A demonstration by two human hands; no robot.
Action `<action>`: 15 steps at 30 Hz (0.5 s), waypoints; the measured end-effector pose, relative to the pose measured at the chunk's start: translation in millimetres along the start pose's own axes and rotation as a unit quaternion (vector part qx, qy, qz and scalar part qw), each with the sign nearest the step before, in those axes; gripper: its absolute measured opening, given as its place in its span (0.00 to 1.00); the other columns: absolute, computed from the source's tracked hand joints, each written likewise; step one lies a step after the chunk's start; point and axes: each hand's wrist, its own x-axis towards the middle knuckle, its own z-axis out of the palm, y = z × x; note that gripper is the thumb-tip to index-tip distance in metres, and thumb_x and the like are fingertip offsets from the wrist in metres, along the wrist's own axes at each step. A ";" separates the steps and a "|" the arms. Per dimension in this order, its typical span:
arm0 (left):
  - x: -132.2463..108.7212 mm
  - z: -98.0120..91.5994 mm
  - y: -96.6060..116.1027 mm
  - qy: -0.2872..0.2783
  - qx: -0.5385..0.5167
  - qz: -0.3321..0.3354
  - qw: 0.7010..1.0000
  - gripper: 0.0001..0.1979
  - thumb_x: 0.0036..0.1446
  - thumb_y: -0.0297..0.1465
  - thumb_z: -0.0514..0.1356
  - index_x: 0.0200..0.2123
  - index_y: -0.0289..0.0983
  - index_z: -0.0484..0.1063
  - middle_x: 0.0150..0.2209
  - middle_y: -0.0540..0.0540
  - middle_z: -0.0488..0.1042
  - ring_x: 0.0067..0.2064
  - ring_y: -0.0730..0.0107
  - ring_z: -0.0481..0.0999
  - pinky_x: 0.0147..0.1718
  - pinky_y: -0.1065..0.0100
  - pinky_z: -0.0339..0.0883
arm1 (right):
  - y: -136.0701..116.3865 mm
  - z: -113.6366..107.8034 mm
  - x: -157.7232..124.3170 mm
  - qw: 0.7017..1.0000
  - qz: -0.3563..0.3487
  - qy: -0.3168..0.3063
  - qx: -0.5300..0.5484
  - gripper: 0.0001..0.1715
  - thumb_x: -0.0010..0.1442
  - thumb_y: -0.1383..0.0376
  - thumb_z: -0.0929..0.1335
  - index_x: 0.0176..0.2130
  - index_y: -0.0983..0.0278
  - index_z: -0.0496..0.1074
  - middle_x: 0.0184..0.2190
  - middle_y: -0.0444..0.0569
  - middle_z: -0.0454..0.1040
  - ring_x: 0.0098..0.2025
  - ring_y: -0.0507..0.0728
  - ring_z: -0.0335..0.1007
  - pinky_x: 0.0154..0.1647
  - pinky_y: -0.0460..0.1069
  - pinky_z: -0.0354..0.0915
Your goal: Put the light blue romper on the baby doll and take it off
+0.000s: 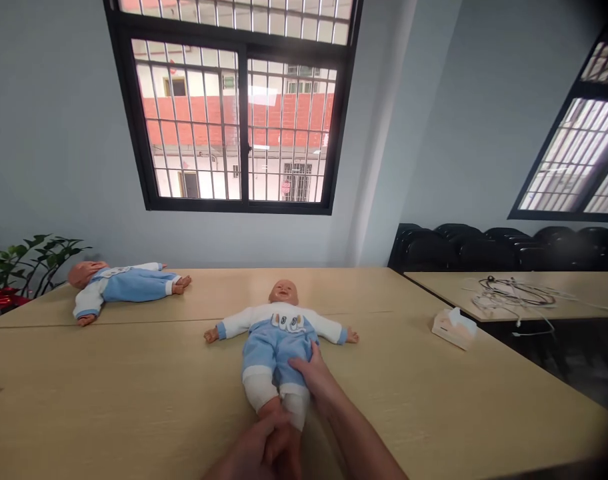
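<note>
A baby doll [282, 333] in a white and blue outfit lies on its back on the table [149, 387], head away from me and arms spread wide. My left hand [264, 437] is closed around the doll's lower legs near the feet, which are mostly hidden by the fingers. Along the outer side of the doll's thigh on the right, my right hand [314, 373] grips the blue trouser leg, its thumb on top and fingers out of sight beneath. White cuffs cover the doll's knees and shins.
A second doll [139, 283] in a similar outfit lies at the back left. A tissue box [454, 328] stands on the right. Tangled cables [517, 293] lie on another table, with stacked black chairs [434, 248] behind. A potted plant [39, 257] is at far left.
</note>
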 end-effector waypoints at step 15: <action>-71.4 -36.0 49.6 0.165 0.172 0.104 0.966 0.12 0.53 0.39 0.67 0.41 0.47 0.77 0.35 0.44 0.80 0.56 0.44 0.76 0.60 0.53 0.67 | -29.4 -36.0 1.7 0.933 -0.081 0.002 -0.352 0.50 0.56 0.59 0.69 0.71 0.72 0.55 0.69 0.68 0.57 0.72 0.71 0.53 0.73 0.63 0.50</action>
